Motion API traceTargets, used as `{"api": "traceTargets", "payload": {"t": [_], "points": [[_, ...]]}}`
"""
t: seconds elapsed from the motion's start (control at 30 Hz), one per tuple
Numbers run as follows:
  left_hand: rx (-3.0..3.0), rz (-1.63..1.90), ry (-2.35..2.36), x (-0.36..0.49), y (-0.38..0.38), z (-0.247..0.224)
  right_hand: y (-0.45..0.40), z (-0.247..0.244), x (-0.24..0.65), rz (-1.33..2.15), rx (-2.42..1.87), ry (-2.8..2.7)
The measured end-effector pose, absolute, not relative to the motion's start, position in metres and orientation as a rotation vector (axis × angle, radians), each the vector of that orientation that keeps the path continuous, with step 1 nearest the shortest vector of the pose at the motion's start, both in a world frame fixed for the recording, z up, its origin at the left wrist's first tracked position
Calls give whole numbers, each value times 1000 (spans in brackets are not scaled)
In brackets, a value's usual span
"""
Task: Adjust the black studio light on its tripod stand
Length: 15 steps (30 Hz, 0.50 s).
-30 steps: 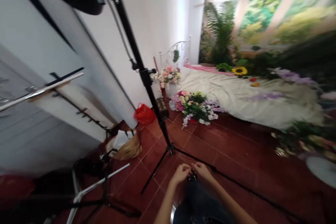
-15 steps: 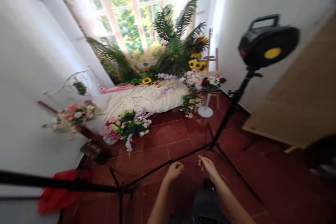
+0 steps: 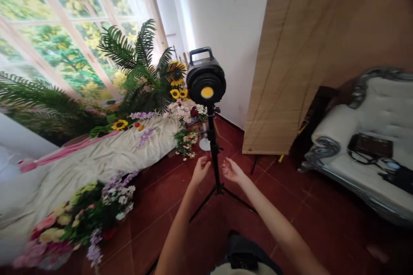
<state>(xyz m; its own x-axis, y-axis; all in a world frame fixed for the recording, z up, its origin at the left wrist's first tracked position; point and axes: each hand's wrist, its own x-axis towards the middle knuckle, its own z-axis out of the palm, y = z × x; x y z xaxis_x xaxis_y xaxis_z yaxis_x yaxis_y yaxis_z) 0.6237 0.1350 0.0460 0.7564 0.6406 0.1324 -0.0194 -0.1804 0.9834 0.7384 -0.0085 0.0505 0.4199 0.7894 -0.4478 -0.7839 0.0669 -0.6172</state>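
Observation:
A black studio light (image 3: 206,78) with a yellow disc at its front and a handle on top stands upright on a black light stand (image 3: 214,154). To the left of the pole is my left hand (image 3: 201,170), its fingers loosely bent and nothing in it. My right hand (image 3: 232,171) is on the other side of the pole, empty, with curled fingers apart. Neither hand appears to touch the pole, which runs between them. The stand's legs spread over the red tiled floor (image 3: 155,210) beneath my forearms.
At left, a cream cloth (image 3: 106,154) covers a low platform with a bouquet (image 3: 80,215) in front. A potted-looking palm (image 3: 138,64) and sunflowers (image 3: 120,124) stand behind. On the right are a bamboo blind (image 3: 274,73) and a white sofa (image 3: 342,167) holding a dark bag (image 3: 371,146).
My view has turned right, bringing the sofa in and the light to the middle. My hands have come up on either side of the stand's pole. The second stand has left view.

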Motion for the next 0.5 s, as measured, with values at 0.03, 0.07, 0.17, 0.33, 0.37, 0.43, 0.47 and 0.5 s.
{"api": "traceTargets", "payload": {"t": [0.03,0.07,0.17,0.33,0.37,0.43,0.47,0.5], "points": [[1650,706,511,649,141,53,-2,55,756,1211,-895,-59],[1640,765,518,673,146,59,5,59,771,1245,-859,-90],[1633,840,511,733,156,71,24,61,804,1352,-752,-81],[1574,811,572,780,154,76,46,51,825,1442,-734,-83],[1544,813,602,783,153,76,48,49,826,1440,-778,-135],[1483,817,652,788,151,74,50,47,826,1337,-960,-294],[1458,820,673,790,151,73,49,47,826,1213,-1093,-396],[1434,829,696,791,151,71,46,47,826,1041,-1235,-509]]}}
